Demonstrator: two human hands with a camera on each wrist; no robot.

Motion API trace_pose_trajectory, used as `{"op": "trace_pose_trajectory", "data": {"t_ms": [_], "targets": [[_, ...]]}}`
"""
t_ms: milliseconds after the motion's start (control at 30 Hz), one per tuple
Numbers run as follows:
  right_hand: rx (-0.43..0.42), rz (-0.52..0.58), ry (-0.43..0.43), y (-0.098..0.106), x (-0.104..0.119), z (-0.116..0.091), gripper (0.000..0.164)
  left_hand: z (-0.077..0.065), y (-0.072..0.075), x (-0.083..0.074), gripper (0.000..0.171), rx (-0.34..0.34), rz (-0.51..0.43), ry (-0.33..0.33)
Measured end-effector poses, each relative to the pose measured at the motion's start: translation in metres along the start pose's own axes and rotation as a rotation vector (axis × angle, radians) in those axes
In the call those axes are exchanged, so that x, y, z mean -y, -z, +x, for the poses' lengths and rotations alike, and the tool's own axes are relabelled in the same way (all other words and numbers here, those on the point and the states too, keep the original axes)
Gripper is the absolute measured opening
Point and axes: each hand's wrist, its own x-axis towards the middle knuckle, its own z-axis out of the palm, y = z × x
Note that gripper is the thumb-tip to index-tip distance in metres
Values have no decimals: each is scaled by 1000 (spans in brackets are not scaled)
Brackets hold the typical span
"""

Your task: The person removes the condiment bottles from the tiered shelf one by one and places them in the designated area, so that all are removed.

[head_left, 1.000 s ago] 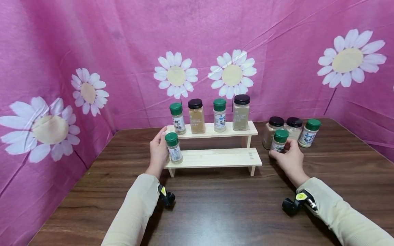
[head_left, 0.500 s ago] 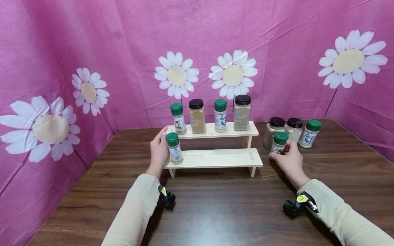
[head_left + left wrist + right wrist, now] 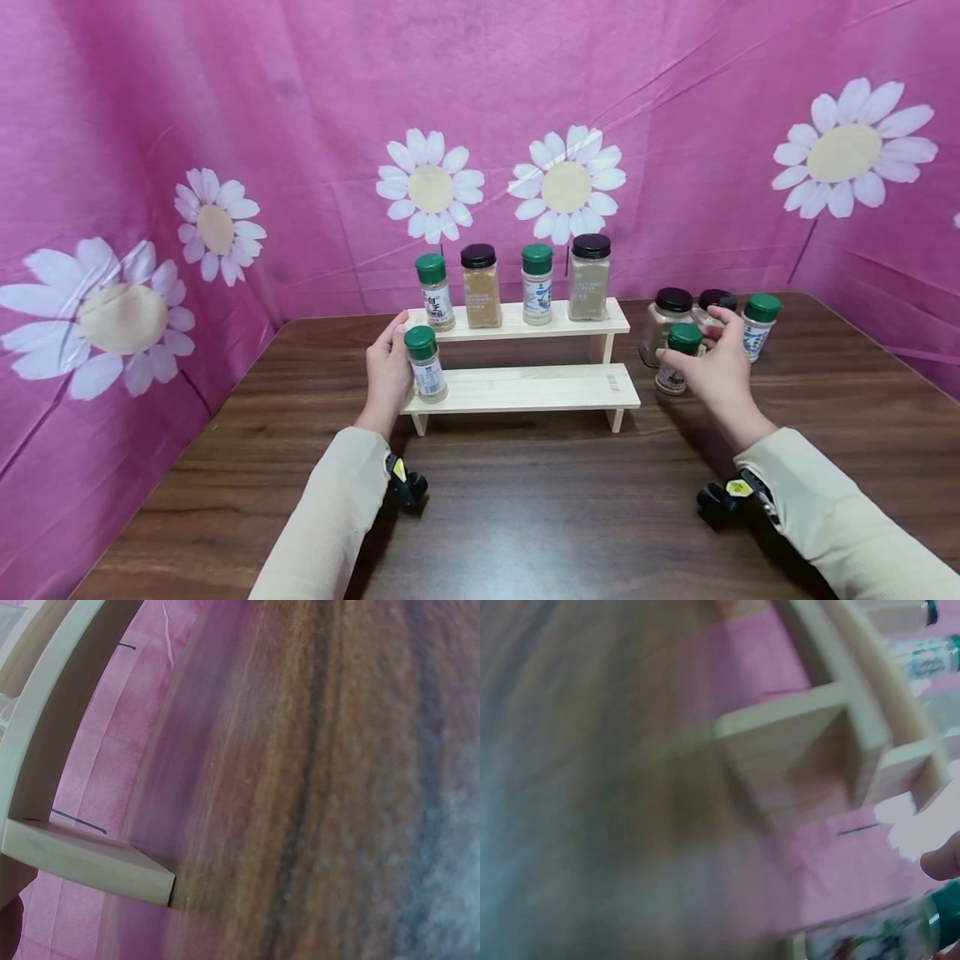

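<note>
Right hand [image 3: 718, 373] spread loosely around a green-topped jar [image 3: 683, 337] on the table [image 3: 540, 500].
The jar stands upright between thumb and straightened fingers, in front of a black-topped jar [image 3: 664, 323]. The left hand [image 3: 387, 368] touches the rack's [image 3: 536, 387] left end; a shelved jar [image 3: 427, 368] partly hides it, so whether it grips I cannot tell.

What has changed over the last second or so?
The right hand has shifted up the near green-capped jar from its body to about cap height, its fingers spread wider; whether it still touches the jar is unclear. The left hand stays at the wooden rack, whose jars haven't moved.
</note>
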Motion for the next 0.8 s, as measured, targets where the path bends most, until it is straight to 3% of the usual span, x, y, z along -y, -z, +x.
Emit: {"op": "trace_pose_trajectory", "data": {"t_ms": [133,300,567,800], "targets": [[-46,58,19,1,18,1,86,0,0,0,35,8,-1,6],[-53,91,106,-2,41,-4,83,-1,0,0,35,-2,9,-5],[6,131,245,-12,68,-22,82,-1,0,-2,35,-11,15,-16],[116,162,321,-22,83,-34,80,-2,-1,-2,35,-2,19,-8]]}}
